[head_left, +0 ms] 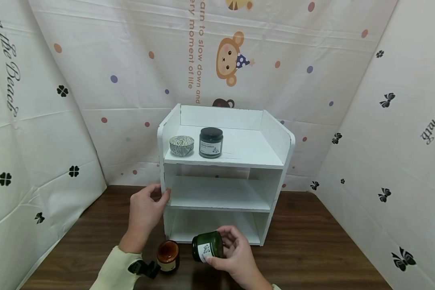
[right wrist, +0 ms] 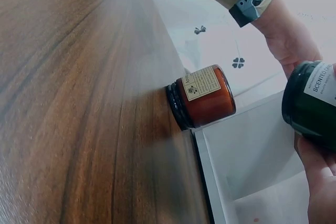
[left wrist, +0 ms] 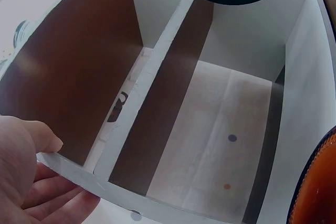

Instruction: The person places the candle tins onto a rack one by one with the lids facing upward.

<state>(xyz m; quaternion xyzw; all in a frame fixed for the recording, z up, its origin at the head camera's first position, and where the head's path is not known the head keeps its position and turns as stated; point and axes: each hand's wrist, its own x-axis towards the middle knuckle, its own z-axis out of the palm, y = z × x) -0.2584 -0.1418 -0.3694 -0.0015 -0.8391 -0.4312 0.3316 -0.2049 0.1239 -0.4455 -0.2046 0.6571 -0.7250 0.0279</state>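
Observation:
My left hand (head_left: pixel 145 211) grips the front edge of the left side panel of a white three-tier shelf (head_left: pixel 217 204), thumb on the inner face and fingers outside, as the left wrist view shows. My right hand (head_left: pixel 237 257) holds a green glass candle jar (head_left: pixel 205 246), tipped on its side, with the dark lid pointing left and a white label facing out. It hangs in front of the bottom compartment. Between the hands, an amber candle jar (head_left: pixel 168 256) stands upside down on the table, its black lid against the wood in the right wrist view (right wrist: pixel 207 98).
On the shelf's top tier sit a round patterned tin (head_left: pixel 182 146) and a dark green candle jar (head_left: pixel 211 143) with a black lid. The shelf stands on a dark wooden table (head_left: pixel 311 245). Printed white cloth (head_left: pixel 130 52) hangs behind and along both sides.

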